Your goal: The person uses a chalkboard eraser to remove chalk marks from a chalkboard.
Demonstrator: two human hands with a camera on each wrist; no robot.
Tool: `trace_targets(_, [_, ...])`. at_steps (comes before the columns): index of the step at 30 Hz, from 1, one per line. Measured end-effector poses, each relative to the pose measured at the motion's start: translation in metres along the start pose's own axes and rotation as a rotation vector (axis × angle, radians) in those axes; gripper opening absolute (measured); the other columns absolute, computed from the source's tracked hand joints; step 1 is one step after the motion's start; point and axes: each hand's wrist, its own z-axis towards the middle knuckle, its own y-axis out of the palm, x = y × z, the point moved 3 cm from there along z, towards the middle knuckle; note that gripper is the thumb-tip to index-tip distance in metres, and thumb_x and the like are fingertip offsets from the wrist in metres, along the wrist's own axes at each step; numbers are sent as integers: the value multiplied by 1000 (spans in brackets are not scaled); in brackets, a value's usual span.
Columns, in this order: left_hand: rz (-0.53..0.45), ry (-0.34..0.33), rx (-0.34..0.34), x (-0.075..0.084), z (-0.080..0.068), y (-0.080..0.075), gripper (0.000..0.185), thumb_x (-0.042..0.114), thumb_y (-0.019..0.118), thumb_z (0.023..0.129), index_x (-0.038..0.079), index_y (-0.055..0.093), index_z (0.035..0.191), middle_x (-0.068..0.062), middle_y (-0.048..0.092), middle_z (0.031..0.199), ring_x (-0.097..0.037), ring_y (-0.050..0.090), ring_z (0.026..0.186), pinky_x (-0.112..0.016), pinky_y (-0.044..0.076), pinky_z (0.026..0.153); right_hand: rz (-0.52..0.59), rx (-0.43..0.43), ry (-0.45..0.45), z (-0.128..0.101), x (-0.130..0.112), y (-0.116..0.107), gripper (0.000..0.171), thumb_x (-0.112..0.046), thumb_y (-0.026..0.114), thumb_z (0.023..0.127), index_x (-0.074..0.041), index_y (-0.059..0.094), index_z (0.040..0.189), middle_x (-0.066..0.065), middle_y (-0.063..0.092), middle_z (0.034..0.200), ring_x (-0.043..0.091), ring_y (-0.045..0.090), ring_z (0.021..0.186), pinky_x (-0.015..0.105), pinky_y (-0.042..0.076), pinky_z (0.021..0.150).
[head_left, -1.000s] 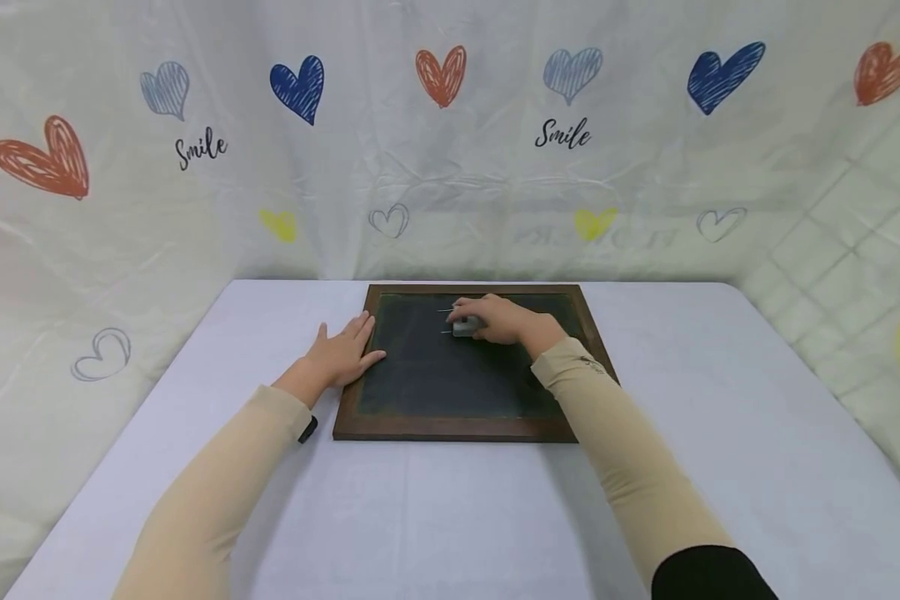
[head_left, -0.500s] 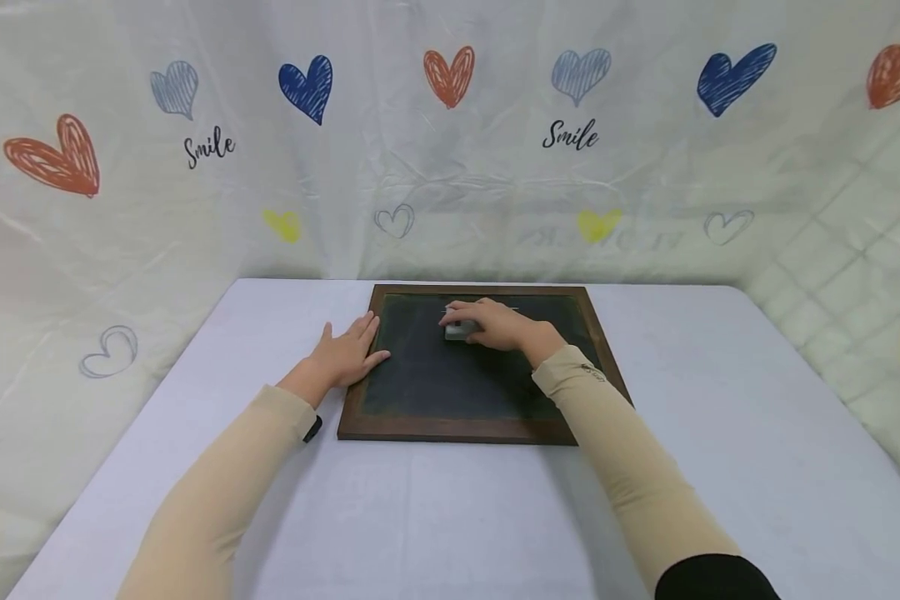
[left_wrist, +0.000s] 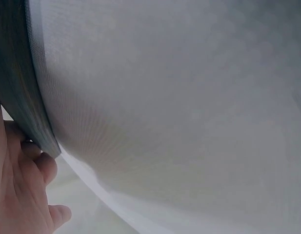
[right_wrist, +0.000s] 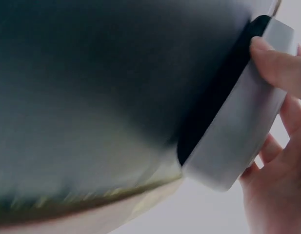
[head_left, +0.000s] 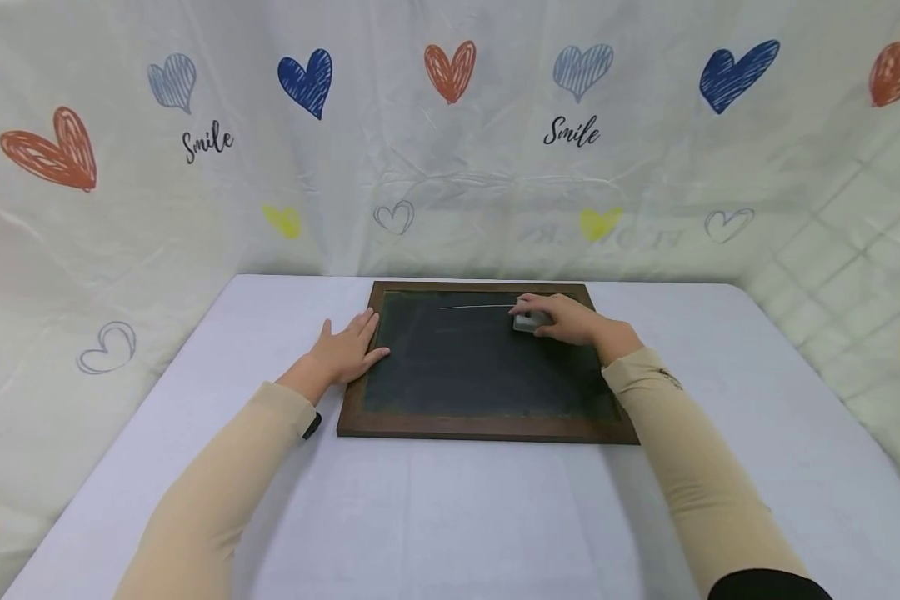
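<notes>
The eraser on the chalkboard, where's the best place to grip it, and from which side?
Grip the eraser by its grey hard back, from above, fingers and thumb on its two long sides, much as the right hand does. Its dark felt face lies flat on the chalkboard, so only the back and sides are free.

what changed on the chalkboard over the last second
The right hand, gripping the grey eraser, slid from the board's upper middle to its upper right. A thin chalk line now shows behind it. The left hand stayed flat on the chalkboard frame's left edge.
</notes>
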Motion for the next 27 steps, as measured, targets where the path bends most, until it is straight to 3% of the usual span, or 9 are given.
trace_targets(8, [13,-16,2,-3,3,2,79,51,37,110,1,11,164,-17,7,171,-32,15,156,-70,6,117,-55,-33,56,32,-22,10,51,5,65,97,-5,56,147,26,29,162,51,30,145,61,36,109])
trace_targets(18, [2,-9,-6,2,1,1,79,51,37,110,1,11,164,-17,7,171,-33,15,156,-70,7,118,-85,-97,27,86,-68,40,54,0,64,99,-15,55,150,17,28,166,45,35,143,60,29,114])
trace_targets(27, [13,-11,-13,4,0,-1,78,51,36,110,0,11,164,-17,8,171,-33,16,155,-70,8,118,-189,-108,4,84,-69,47,56,-11,59,106,-18,43,159,14,25,168,45,35,142,63,26,115])
